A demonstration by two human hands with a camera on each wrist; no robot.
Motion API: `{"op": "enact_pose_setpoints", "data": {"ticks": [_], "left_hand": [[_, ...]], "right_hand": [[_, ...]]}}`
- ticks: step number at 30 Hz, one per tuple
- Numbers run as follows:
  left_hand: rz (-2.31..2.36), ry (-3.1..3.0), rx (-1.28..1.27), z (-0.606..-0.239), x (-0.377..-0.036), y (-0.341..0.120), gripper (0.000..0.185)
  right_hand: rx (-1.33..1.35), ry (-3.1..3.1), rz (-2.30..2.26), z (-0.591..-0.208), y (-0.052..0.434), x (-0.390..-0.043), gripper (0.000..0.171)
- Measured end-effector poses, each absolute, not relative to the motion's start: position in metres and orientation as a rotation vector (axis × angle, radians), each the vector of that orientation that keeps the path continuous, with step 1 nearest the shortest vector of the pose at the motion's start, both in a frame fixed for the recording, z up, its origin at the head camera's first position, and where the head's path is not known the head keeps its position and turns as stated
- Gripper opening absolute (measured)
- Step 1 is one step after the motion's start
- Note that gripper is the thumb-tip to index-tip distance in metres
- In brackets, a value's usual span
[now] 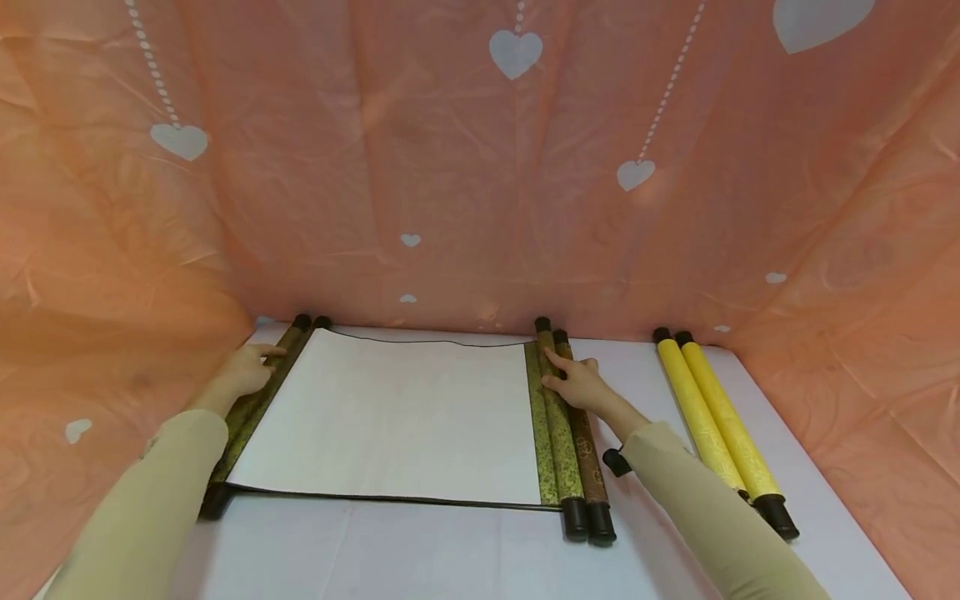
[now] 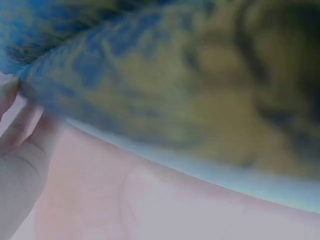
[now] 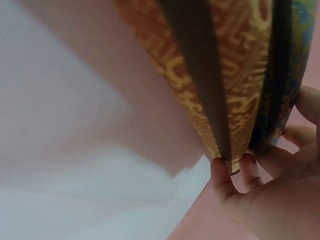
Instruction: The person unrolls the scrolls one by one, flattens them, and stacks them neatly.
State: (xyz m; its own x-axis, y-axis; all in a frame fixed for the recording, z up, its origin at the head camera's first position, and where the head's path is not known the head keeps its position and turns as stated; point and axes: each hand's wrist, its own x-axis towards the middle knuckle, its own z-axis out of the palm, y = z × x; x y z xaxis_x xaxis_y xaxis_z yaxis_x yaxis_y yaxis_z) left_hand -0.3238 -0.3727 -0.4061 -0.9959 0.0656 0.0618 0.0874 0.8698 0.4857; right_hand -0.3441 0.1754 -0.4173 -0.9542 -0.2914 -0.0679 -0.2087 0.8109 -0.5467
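Observation:
A green-patterned hanging scroll lies part unrolled, its blank white sheet [image 1: 390, 408] spread between a roll on each side. My left hand [image 1: 247, 371] holds the left roll [image 1: 251, 408] by its far half, fingers over its outer side. In the left wrist view, fingertips meet the edge of the patterned roll [image 2: 125, 85]. My right hand [image 1: 581, 385] grips the right green roll [image 1: 561, 433], thumb and forefinger on it. Right beside it lies a brown rolled scroll [image 1: 588, 458]; other fingers of that hand touch its gold-patterned surface [image 3: 245, 65] in the right wrist view.
Two yellow rolled scrolls [image 1: 723, 417] with black end knobs lie at the right of the white table [image 1: 360, 550]. Another black knob [image 1: 617, 462] pokes out by the right sleeve. Orange cloth [image 1: 450, 167] with white hearts hangs behind and at both sides.

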Motion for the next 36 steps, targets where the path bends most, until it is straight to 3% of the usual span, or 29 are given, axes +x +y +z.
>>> {"op": "enact_pose_setpoints", "data": {"ticks": [6,18,36], "left_hand": [[-0.789,-3.012,-0.093,-0.407,-0.324,-0.373,0.044],[-0.641,-3.073,-0.131,-0.402,-0.313,-0.369,0.046],[-0.617,-2.969,-0.347,-0.392,-0.289,-0.314,0.047]], "right_hand": [[-0.529,2.901,-0.717,-0.42,0.179,-0.342,0.055],[-0.535,2.888,-0.76,-0.417,0.182,-0.329,0.054],[-0.796,2.952,-1.048,-0.395,0.206,-0.283,0.055]]}}
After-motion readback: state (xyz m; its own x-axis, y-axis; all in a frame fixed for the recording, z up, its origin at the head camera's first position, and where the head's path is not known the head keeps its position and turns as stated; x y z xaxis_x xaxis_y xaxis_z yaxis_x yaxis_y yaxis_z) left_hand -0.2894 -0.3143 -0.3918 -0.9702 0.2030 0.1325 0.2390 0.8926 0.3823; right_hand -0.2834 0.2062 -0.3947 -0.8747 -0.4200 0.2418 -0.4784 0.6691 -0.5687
